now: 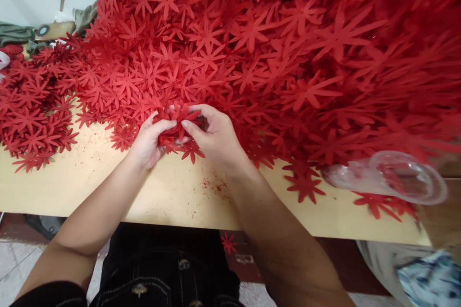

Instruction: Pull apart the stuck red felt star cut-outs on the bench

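Both my hands meet over the near edge of the heap of red flower cutouts (209, 57). A small bunch of red flower cutouts (179, 127) is held between them, petals pointing several ways. My left hand (149, 139) is closed round the left side, its thumb pressed on the petals. From the right, my right hand (214, 132) pinches the same bunch with thumb and fingers. Some fingertips are hidden behind the petals. Just below the hands, one loose red flower cutout (192, 151) lies on the pale tabletop (169, 192).
A smaller pile of red cutouts (32, 105) lies at the left. On the right, a clear plastic cup (406, 177) rests on its side by the table edge. Cloth and a tan object (55, 31) are at the back left. One red cutout (228, 243) is below the table edge.
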Motion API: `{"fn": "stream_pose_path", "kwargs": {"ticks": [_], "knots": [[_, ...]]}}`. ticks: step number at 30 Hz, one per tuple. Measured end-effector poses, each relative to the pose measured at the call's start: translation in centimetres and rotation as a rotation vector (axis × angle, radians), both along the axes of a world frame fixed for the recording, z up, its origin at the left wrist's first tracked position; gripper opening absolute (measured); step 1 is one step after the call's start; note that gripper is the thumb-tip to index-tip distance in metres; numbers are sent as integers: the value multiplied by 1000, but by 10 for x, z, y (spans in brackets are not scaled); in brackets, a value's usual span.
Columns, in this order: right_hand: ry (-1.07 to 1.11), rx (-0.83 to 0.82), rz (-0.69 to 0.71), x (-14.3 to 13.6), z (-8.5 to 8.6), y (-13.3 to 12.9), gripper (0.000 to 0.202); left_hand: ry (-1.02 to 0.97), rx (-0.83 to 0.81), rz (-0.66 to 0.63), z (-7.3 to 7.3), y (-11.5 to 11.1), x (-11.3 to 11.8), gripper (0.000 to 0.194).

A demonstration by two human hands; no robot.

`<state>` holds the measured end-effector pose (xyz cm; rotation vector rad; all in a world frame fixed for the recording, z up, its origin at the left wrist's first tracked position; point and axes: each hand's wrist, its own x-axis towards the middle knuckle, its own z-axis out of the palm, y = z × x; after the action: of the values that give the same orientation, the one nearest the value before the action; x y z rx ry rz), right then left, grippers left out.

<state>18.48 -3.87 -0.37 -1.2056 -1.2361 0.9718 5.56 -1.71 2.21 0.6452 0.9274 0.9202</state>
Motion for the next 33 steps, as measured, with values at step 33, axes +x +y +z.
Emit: {"fn": "stream_pose_path", "kwargs": {"ticks": [33], "knots": [[76, 59, -69, -5, 5, 0, 34, 37, 179, 43, -9, -5, 6, 28]]}}
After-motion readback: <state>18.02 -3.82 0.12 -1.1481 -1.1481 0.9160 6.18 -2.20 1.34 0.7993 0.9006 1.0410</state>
